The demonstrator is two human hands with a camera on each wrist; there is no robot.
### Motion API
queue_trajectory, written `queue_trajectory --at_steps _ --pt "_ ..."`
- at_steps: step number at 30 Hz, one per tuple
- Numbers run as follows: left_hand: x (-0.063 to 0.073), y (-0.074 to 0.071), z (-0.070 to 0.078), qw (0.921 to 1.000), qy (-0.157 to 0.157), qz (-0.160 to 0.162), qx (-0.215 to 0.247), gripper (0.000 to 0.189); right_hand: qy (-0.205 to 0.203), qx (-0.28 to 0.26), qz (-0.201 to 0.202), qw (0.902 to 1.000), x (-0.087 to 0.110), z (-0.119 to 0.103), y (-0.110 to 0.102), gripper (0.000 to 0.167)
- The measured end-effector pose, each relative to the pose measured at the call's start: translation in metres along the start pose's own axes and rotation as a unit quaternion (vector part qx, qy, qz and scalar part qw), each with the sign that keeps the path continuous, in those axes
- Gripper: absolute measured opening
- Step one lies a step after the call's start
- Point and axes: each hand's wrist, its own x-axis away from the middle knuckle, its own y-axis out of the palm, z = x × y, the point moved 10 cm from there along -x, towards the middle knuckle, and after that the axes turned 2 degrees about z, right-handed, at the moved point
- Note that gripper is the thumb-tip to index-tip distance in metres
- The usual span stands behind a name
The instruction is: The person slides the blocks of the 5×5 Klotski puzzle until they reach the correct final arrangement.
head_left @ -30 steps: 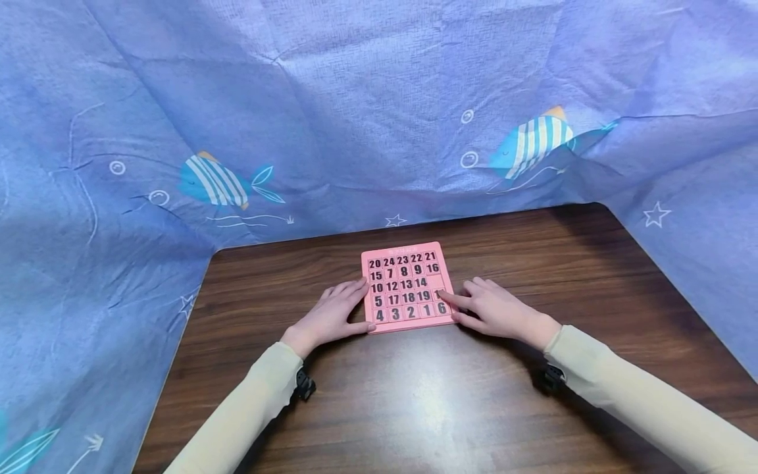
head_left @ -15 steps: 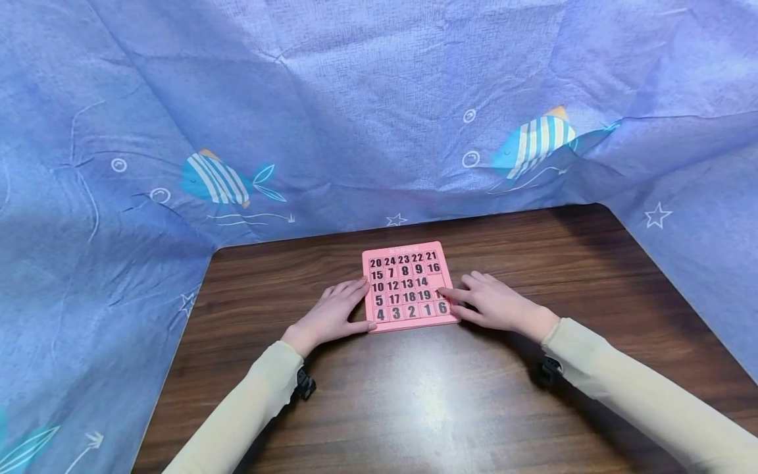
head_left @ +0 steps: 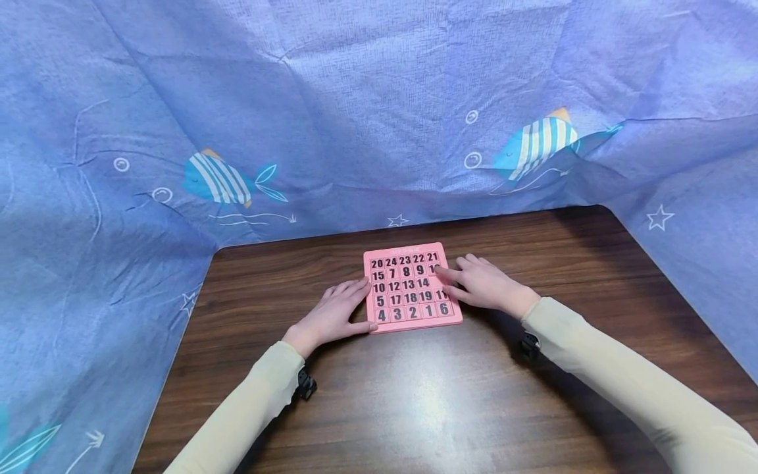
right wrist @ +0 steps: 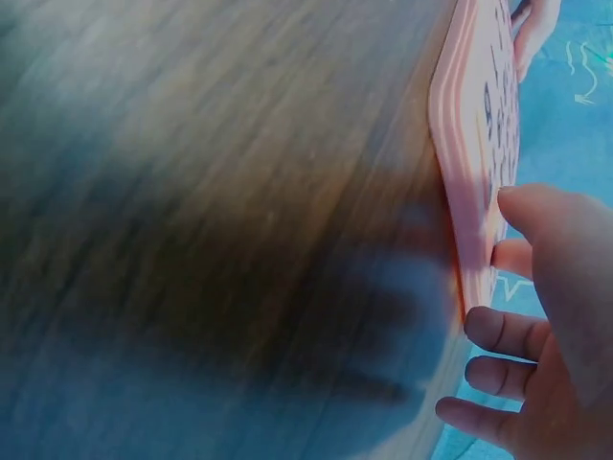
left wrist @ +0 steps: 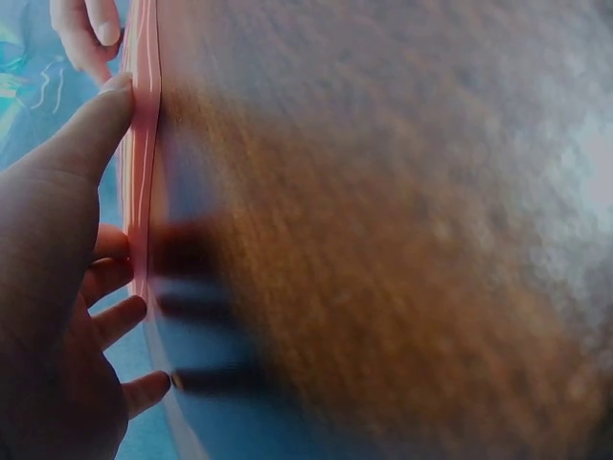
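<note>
A pink number slide puzzle (head_left: 412, 324) lies flat on the dark wooden table, with rows of black-numbered tiles and a gap at the right end of its middle row. Along its left edge rests my left hand (head_left: 333, 315), fingertips at the side and thumb at the near left corner. My right hand (head_left: 488, 284) reaches over the right edge. Its index fingertip touches the tile 16 (head_left: 433, 269), partly covering it, while the thumb lies over the frame near the tile 11 (head_left: 441, 295). In the right wrist view the other fingers (right wrist: 498, 376) are spread beside the puzzle's edge.
The wood-grain table (head_left: 379, 408) has rounded far corners. Behind it and at both sides hangs a blue cloth (head_left: 367, 99) printed with striped fish. Each wrist wears a small black device, such as the wrist camera (head_left: 305, 384) on the left.
My right hand has moved away from me along the puzzle's right side, its index finger going from the tile 11 up to the tile 16. My left hand stays in place.
</note>
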Motion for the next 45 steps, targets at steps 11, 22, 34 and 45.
queue_trajectory --at_steps 11,22,34,45 --pt "0.0 0.002 -0.003 1.0 -0.004 -0.001 0.001 0.093 -0.016 0.009 -0.007 0.9998 0.009 -0.011 -0.002 0.046" --pt "0.0 0.0 -0.002 0.9999 0.003 0.012 0.0 0.093 -0.028 0.003 0.011 0.9995 0.014 -0.015 -0.003 0.044" --pt "0.0 0.002 -0.002 0.9999 0.004 0.009 -0.002 0.092 0.013 0.003 -0.002 0.9999 -0.014 0.004 -0.002 0.046" --pt "-0.001 0.003 -0.004 1.0 0.001 0.006 -0.004 0.093 0.056 0.003 -0.049 0.9972 -0.026 0.012 0.003 0.051"
